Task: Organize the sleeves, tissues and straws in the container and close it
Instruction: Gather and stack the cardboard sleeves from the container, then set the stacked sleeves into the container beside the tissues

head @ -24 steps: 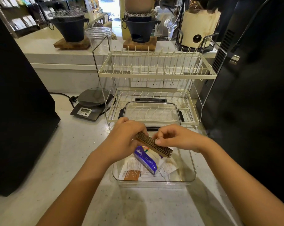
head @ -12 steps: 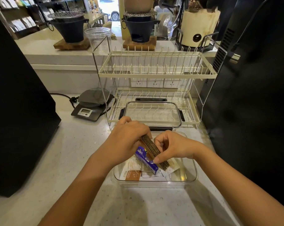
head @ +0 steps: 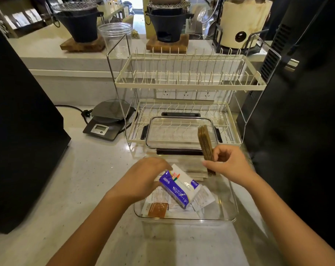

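A clear plastic container (head: 228,219) stands open on the counter in front of me. Inside lie a blue and white tissue pack (head: 179,188), white paper packets (head: 203,200) and a brown-printed packet (head: 156,209). My left hand (head: 143,176) rests on the tissue pack's left end, fingers curled over it. My right hand (head: 227,164) holds a stack of brown cardboard sleeves (head: 205,143) upright above the container's far right corner. The clear lid (head: 180,131) with dark latches lies on the lower shelf of the rack behind.
A two-tier cream wire dish rack (head: 189,81) stands right behind the container. A dark kitchen scale (head: 107,121) sits to its left. Large black appliances (head: 18,121) flank both sides of the counter. Black pots on wooden boards (head: 80,43) sit on the raised ledge.
My right hand has lifted the sleeve stack up and to the right, turning it upright. My left hand let go of the sleeves and now sits on the tissue pack.
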